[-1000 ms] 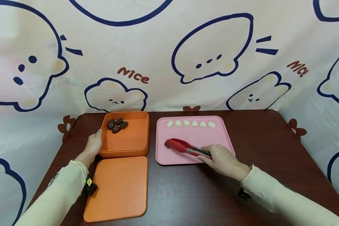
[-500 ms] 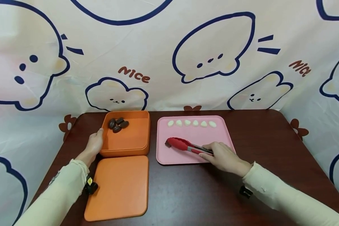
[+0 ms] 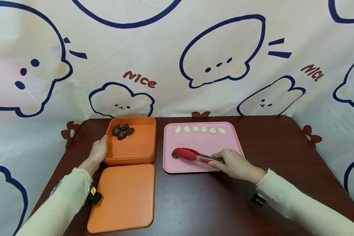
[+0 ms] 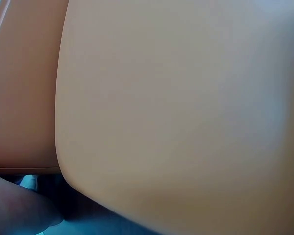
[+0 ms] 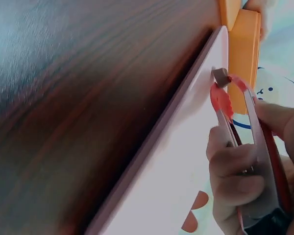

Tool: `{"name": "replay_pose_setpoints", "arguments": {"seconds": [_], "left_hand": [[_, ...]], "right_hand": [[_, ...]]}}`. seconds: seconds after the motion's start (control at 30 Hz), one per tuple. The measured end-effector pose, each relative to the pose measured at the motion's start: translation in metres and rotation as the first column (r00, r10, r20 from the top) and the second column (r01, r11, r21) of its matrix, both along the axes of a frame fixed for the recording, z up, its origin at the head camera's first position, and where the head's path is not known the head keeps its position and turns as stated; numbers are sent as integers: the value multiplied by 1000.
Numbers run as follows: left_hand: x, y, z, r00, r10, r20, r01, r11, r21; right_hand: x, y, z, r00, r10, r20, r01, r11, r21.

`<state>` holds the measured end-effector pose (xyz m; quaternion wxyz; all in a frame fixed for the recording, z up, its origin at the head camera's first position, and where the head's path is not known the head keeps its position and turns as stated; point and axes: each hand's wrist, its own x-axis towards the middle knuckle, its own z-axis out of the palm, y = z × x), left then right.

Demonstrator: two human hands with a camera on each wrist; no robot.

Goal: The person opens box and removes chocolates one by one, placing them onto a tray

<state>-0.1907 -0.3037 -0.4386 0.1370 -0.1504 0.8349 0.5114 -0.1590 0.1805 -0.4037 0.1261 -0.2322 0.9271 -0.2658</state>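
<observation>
My right hand (image 3: 234, 165) holds a pair of red-tipped tongs (image 3: 187, 154) low over the pink tray (image 3: 224, 144). A small dark brown piece, like a chocolate, (image 5: 220, 77) is at the tongs' tips in the right wrist view; whether it touches the tray I cannot tell. Along the tray's far side runs a row of several small white pieces (image 3: 204, 130). My left hand (image 3: 98, 151) grips the left wall of the orange box (image 3: 138, 147). Inside that box, several dark brown oval pieces (image 3: 122, 136) lie at the far left.
An orange lid (image 3: 124, 196) lies flat on the dark wooden table (image 3: 188, 203), in front of the box. The box stands just left of the tray. A patterned white cloth (image 3: 165, 59) hangs behind and beside the table.
The tongs' tips have come slightly nearer to me over the tray, with the dark piece at them. My left hand and the box stay in place.
</observation>
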Motion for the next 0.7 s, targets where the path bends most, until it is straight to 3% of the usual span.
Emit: {"name": "replay_pose_setpoints", "arguments": {"seconds": [0.17, 0.4, 0.7], "left_hand": [[-1, 0, 0, 1000, 3, 14, -3, 1000, -5], [0, -2, 0, 1000, -4, -1, 4, 1000, 0], [1, 0, -1, 1000, -11, -8, 11, 1000, -4]], "right_hand": [[1, -2, 0, 993, 2, -116, 10, 995, 102], [0, -3, -3, 979, 11, -203, 22, 987, 161], [4, -1, -3, 981, 1, -192, 29, 988, 153]]}}
